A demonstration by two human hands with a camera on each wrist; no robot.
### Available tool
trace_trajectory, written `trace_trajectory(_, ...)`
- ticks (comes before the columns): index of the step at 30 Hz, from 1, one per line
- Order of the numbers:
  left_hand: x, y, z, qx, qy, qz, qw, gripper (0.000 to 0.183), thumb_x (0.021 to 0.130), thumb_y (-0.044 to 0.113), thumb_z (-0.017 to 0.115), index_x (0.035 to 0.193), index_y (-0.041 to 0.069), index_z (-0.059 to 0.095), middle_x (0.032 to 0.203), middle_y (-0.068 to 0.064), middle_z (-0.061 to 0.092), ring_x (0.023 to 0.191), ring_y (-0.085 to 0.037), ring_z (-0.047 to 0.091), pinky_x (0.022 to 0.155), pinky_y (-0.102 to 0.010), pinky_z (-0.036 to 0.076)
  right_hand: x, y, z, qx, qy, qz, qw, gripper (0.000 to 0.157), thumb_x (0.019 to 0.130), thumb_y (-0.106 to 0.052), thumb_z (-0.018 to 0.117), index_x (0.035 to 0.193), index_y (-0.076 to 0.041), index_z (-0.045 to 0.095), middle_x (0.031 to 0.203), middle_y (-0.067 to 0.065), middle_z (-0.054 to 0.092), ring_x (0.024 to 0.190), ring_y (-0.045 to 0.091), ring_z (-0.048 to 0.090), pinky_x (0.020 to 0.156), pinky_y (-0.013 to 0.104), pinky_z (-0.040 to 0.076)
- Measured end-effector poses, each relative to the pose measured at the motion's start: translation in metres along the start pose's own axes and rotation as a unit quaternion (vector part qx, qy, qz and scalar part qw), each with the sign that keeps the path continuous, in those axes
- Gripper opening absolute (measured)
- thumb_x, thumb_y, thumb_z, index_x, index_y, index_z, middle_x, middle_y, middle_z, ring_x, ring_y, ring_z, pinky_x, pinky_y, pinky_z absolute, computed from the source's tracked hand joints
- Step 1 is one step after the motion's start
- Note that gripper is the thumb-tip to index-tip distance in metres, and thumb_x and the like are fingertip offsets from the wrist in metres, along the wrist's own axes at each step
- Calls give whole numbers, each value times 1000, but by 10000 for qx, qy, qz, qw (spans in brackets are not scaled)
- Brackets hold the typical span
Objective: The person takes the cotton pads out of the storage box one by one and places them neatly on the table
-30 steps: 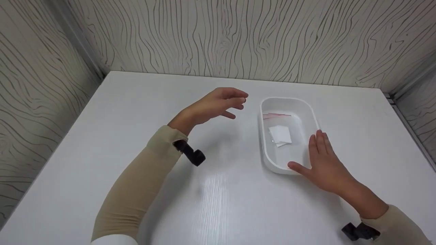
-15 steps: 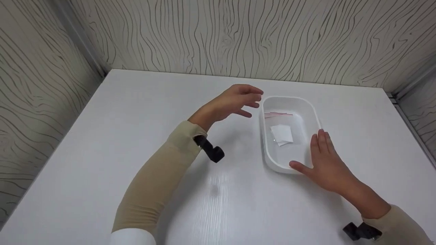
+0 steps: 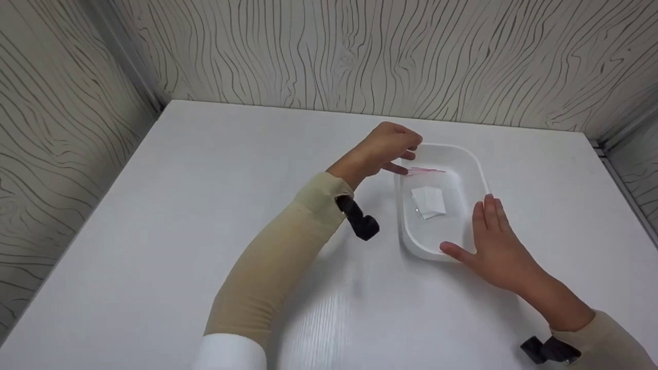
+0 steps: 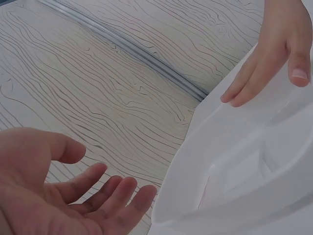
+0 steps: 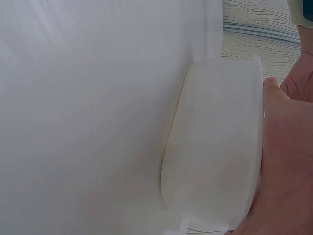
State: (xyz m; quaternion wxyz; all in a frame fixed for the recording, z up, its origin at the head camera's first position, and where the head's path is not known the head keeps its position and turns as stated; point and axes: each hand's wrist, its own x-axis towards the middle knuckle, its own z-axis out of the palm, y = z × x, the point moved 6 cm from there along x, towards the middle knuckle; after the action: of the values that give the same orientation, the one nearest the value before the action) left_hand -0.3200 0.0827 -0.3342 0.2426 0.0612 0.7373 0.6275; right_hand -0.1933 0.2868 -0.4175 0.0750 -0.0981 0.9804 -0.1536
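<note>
A white rounded rectangular plastic tub (image 3: 485, 177) stands on the table. My right hand (image 3: 496, 257) rests along its near right corner, fingers straight on the right rim and thumb at the front rim. Over the far left corner of the tub is my left hand (image 3: 388, 146), fingers loosely bent and holding nothing; the left wrist view shows the palm side of that hand (image 4: 88, 196) beside the tub's rim. Inside the tub lie overlapping white square pieces (image 3: 431, 201) and thin red strands (image 3: 432, 170), partly behind the left fingers.
The tub stands right of centre on a white table (image 3: 231, 169). Wood-grain patterned panels (image 3: 329, 56) rise behind and at both sides, with metal strips in the corners. Black camera mounts (image 3: 360, 221) are strapped at both wrists.
My left hand has moved right, from beside the tub to over its far left corner. My right hand stays on the rim, and the tub has not moved on the table.
</note>
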Motion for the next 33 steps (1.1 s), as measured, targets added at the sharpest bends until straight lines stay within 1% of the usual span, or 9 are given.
trace_trajectory(3,4,0,10,19,152,-135,9998,34,102,18,59,130,0,63,121,-10,64,109,-22,66,78,-35,61,0,-1,-1,-51,31,-9,10000,120,93,-66,60,151,22,3,161,38,-13,149,54,-12,113,71,17)
trace_trajectory(11,8,-3,33,62,197,-413,9989,35,101,17,59,131,-2,60,127,-8,62,118,-25,62,83,-40,61,-1,-1,0,-87,42,8,10000,120,93,-66,61,151,22,4,161,38,-12,148,54,-12,111,73,19)
trace_trajectory(15,9,-4,42,73,156,-349,9992,22,99,16,58,111,0,66,110,-5,62,110,-22,61,82,-42,61,-2,-1,0,-62,33,14,10000,120,93,-66,61,151,22,3,161,38,-13,148,54,-13,111,73,19)
trace_trajectory(19,12,-8,48,108,167,-320,9993,12,96,14,58,96,3,62,94,-3,55,96,-19,58,80,-43,61,-3,-2,0,-46,38,5,10000,120,93,-66,61,151,22,3,161,37,-13,148,54,-13,112,72,19)
trace_trajectory(21,13,-11,51,187,234,-380,9988,14,95,14,59,101,2,61,94,-3,54,92,-18,56,78,-44,61,-3,-2,0,0,29,12,10000,120,93,-65,61,152,21,2,161,37,-13,149,53,-14,113,71,17)
trace_trajectory(23,15,-15,54,332,310,-506,9977,26,95,17,60,114,0,60,99,-3,55,92,-17,56,78,-43,62,-4,-2,1,22,22,17,10000,119,93,-65,60,152,21,2,161,37,-14,149,52,-14,114,70,16)
trace_trajectory(27,19,-25,61,707,376,-801,9936,54,96,24,63,144,4,48,121,-3,57,108,-18,59,81,-44,61,-5,-3,1,63,0,32,10000,119,94,-65,60,152,21,1,161,36,-15,149,52,-15,115,69,14)
trace_trajectory(30,21,-29,66,1075,387,-958,9888,60,97,29,63,149,8,44,132,-2,56,117,-19,58,85,-44,60,-6,-3,1,51,23,17,10000,119,93,-65,60,152,21,2,161,37,-14,149,53,-14,115,69,14)
trace_trajectory(33,22,-32,69,1444,452,-1057,9828,55,96,33,64,144,10,51,130,-1,59,116,-19,59,87,-44,59,-7,-4,1,61,42,7,10000,119,94,-65,61,152,21,2,161,36,-15,149,53,-14,116,69,14)
